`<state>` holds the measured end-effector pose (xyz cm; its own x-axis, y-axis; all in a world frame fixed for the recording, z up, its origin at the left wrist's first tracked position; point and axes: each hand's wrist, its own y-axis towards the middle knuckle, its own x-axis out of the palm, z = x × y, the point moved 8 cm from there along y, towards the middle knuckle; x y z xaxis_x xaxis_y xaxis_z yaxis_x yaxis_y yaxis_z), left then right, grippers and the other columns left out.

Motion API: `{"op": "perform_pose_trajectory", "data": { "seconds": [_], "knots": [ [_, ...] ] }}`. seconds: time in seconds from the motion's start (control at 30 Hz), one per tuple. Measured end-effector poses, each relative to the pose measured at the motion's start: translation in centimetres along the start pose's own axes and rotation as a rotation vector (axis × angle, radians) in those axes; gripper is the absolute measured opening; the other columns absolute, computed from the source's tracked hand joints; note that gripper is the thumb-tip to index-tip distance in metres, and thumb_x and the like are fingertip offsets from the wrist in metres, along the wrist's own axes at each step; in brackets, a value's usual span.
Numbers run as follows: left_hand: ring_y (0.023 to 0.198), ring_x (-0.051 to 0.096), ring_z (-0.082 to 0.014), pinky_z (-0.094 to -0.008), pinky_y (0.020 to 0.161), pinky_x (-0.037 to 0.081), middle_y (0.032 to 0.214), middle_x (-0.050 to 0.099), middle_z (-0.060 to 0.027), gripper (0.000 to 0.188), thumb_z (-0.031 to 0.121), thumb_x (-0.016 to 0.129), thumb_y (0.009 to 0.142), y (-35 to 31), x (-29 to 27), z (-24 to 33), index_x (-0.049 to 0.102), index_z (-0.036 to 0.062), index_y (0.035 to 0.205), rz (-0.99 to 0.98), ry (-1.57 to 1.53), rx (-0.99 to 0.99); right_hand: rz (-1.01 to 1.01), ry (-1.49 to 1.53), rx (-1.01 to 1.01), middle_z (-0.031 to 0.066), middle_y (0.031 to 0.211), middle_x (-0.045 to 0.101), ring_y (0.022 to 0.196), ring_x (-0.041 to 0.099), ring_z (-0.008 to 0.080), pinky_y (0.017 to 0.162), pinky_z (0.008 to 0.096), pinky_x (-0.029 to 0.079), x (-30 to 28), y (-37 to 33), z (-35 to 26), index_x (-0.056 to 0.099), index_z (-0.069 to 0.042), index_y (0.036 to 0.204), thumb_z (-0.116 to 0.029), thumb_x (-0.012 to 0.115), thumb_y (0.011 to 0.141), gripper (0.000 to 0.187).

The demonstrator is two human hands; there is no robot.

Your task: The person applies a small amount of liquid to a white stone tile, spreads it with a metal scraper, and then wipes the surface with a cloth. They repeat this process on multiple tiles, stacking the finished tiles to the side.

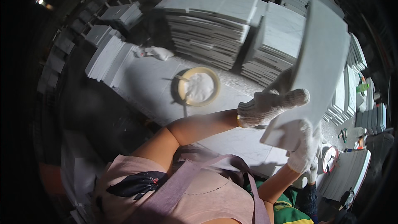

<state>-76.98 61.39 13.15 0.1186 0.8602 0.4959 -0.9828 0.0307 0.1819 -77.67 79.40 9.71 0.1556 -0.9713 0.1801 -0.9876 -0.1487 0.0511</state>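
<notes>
A long white marble-like slab (322, 54) is tilted up on the right, held in front of me. My left hand (271, 107), in a white knit glove, is closed on its left edge, with the thumb over the face. My right hand (303, 147), gloved the same way, grips the slab near its lower end; some of its fingers are hidden. To the left of the slab, a yellow bowl (217, 86) stands on the pale work surface (159, 99). It holds a white paste or powder (200, 86), and a flat tool (181, 78) rests at its rim.
Large stacks of white slabs (207, 37) rise beyond the bowl, with another stack (271, 43) beside them. A white bag (159, 53) lies at the far left. Close on my right are another person's gloved hand (312, 173), a round dial (329, 159) and more slabs (346, 174).
</notes>
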Motion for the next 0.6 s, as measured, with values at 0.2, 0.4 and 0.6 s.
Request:
{"op": "perform_pose_trajectory", "data": {
  "seconds": [0.2,0.4,0.6],
  "knots": [
    [0.111,0.062,-0.0164,-0.0320,0.098,0.053,0.122,0.064,-0.0073,0.072,0.042,0.082,0.093,-15.4,-12.5,2.3,0.051,0.0003,0.143,0.567,0.161,-0.152,-0.334,-0.167,0.383,0.0115,0.102,0.075,0.087,0.075,0.0187,0.073,0.0277,0.061,14.4,-8.8,5.5,0.060,0.005,0.132,-0.004,0.074,0.091,0.044],
    [0.108,0.063,-0.0150,-0.0315,0.099,0.050,0.115,0.068,-0.0051,0.026,0.024,0.063,0.106,-33.4,-24.7,4.2,0.069,0.0053,0.123,1.042,0.254,-0.072,-0.867,-0.214,0.628,0.0187,0.110,0.076,0.100,0.074,0.0209,0.090,0.0343,0.058,27.6,-17.1,11.1,0.065,0.007,0.129,-0.047,0.083,0.086,0.071],
    [0.121,0.062,-0.0169,-0.0321,0.107,0.049,0.133,0.066,-0.0079,0.041,0.032,0.063,0.108,-42.7,-35.8,1.7,0.066,0.0000,0.133,1.146,-0.109,-0.085,-0.998,-0.362,0.620,0.0214,0.112,0.075,0.103,0.071,0.0230,0.091,0.0352,0.056,35.8,-22.0,23.2,0.065,0.011,0.126,-0.070,0.084,0.076,0.097]
  ]
}}
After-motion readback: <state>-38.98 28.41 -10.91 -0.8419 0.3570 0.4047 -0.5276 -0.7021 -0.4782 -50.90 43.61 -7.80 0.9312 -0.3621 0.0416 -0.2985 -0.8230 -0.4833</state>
